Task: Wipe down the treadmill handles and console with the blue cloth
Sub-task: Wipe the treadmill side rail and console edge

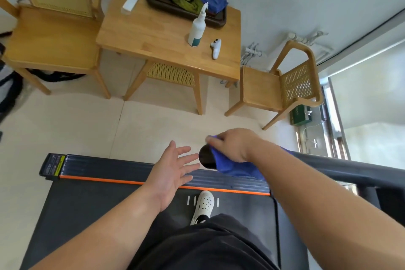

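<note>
Blue cloth (235,165) gripped in my right hand (230,142) on black round handle end (206,156) | left hand (173,171) spread open, holding nothing.

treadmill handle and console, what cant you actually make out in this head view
- Handle: the stretch under the blue cloth and right hand is covered; only its round end cap shows.
- Console: none identifiable in the head view.
- Front label: print too small to read.
- Left hand: open, touching nothing visible.

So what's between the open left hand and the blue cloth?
In the head view, only the handle's round black end cap sits between the left hand and the blue cloth.
</note>
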